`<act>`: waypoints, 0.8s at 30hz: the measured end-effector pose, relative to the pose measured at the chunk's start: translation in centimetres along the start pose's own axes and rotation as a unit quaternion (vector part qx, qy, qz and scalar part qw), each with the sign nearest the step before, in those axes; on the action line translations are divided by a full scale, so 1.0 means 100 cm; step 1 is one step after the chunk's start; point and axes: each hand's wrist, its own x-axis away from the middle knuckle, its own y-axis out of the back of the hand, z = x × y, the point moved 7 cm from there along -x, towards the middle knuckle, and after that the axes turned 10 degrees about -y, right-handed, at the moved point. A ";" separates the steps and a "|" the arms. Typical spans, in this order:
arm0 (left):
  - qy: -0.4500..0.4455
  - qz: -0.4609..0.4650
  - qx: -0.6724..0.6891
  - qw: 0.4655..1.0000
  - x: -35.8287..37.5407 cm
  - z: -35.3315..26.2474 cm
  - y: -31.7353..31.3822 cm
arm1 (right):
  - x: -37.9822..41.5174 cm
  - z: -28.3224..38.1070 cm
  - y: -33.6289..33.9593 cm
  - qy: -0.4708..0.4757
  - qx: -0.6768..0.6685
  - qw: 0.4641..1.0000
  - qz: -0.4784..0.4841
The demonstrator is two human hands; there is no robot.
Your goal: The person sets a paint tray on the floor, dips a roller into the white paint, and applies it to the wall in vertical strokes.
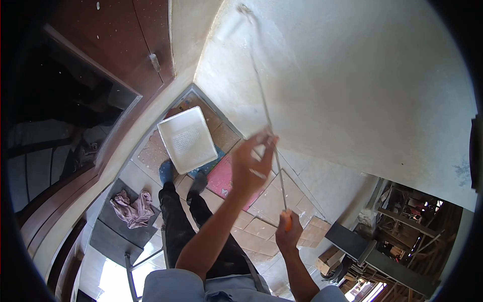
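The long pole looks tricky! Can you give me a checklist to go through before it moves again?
1. Right hand wrapped round the orange handle: ok.
2. Left hand firmly round the pole: cannot tell; the fingers are blurred.
3. Far end of the pole touching the wall: cannot tell; it is blurred too.
4. White tray open side up, not tipped over: ok.
5. Feet well clear of the tray: not ok; the left foot is right by its edge.
6. Crumpled cloth out of the pole's way: ok; it lies off to the left.
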 end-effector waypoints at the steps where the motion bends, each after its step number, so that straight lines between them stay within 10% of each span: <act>1: 0.027 -0.005 0.027 0.999 -0.010 0.003 0.005 | -0.003 0.010 -0.005 0.018 -0.013 1.000 -0.003; 24: 0.068 0.011 0.046 0.997 0.029 0.006 -0.013 | 0.028 -0.032 0.004 -0.012 -0.002 1.000 -0.015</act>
